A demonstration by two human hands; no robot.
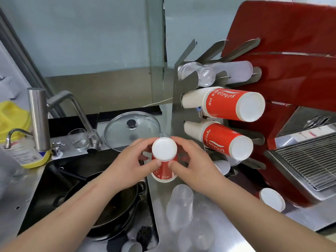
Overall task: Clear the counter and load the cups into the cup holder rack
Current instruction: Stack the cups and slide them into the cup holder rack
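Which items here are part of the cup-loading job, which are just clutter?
Job:
- red paper cup, held upside down by left hand and right hand
- clear plastic cups on the counter
- loose red cup
- cup holder rack

Clutter:
- glass lid
- drinking glass
- pans in the sink
- faucet

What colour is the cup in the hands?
Red with white lettering and a white bottom: the paper cup, seen in the head view.
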